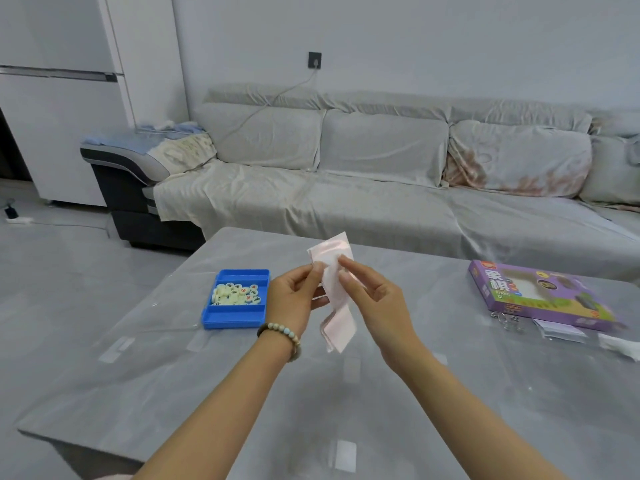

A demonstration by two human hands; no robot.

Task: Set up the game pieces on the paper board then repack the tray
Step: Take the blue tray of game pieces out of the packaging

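now the folded paper board [335, 292] is pinched above the table [433, 393] by the left hand [294, 296] and right hand [372, 301]; pieces [235, 293] are heaped in the blue tray [239, 320].

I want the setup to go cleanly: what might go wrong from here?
The folded paper board is thin and pinched by both the left hand and the right hand; a hard pull may tear it. Once spread open, it might nudge the blue tray holding loose game pieces nearby.
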